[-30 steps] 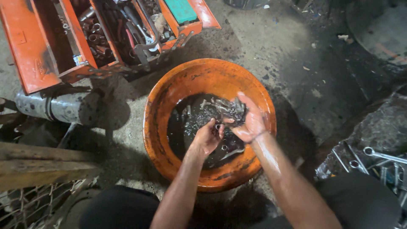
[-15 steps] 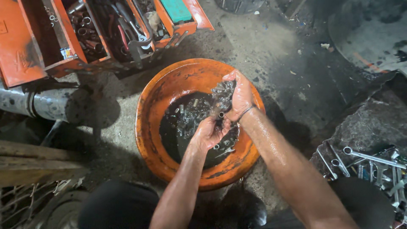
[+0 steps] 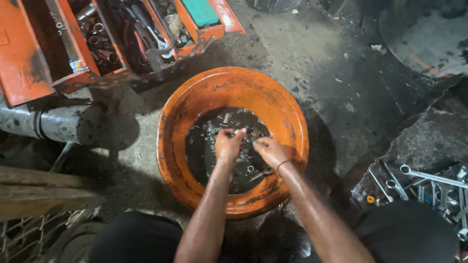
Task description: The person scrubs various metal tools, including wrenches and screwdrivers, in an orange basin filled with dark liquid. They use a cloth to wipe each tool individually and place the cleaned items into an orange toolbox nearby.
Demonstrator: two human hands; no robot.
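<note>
An orange plastic basin sits on the dirty concrete floor, holding dark oily liquid and several small metal parts. Both my hands are down in the basin, wet to the forearms. My left hand has its fingers curled around a small metal piece near the middle. Just to its right, my right hand is closed over more small metal parts, with a thin band on its wrist. The fingertips of the two hands nearly meet.
An open orange metal toolbox full of tools lies at the upper left. A grey pipe lies left of the basin. Several spanners rest on a dark surface at the right. Wooden planks lie at the lower left.
My right hand came down from the basin's far right side to the middle beside my left hand. The view shifted, so the basin now sits more central.
</note>
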